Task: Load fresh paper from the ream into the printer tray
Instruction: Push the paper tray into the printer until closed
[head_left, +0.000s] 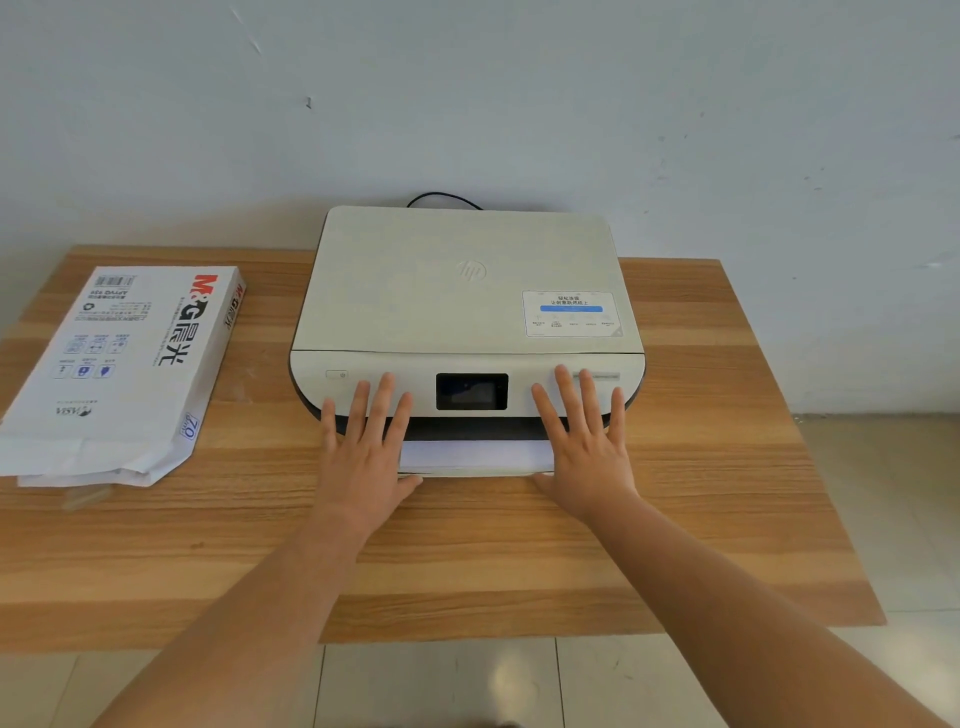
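White paper (475, 454) lying in the printer tray (470, 472), at the low front of the printer (467, 291), sticking out a bit toward the near edge of the surface (727, 467). Tray not all the way in yet, by the look of it.

Left hand (366, 447) flat, grip spread wide, fingers straight, tips up on the printer's front panel, palm at the tray's left corner. Right hand (584, 441) the same on the right corner: grip spread, pinching nothing.

Could go wrong:
- Push w/ one hand harder than the other: tray goes in crooked and sticks.
- Push too hard: whole printer slides back toward the wall (467, 104), cable (444, 198) gets squashed behind it.
- Paper stack not square: top sheets bend or catch on the dark slot above.
- Fingertips near the screen (471, 391) and power btn (337, 374): could press sth by mistake.

Room & edges:
- Lots of bare surface in front of the tray, so arms can pull straight back.
- Ream pack (122, 369) well apart on the left, open end facing near, hanging close to the left edge; a bump could tip it off.
- Right side open, floor (883, 519) past the surface edge.
- Wall close behind printer, little room there.
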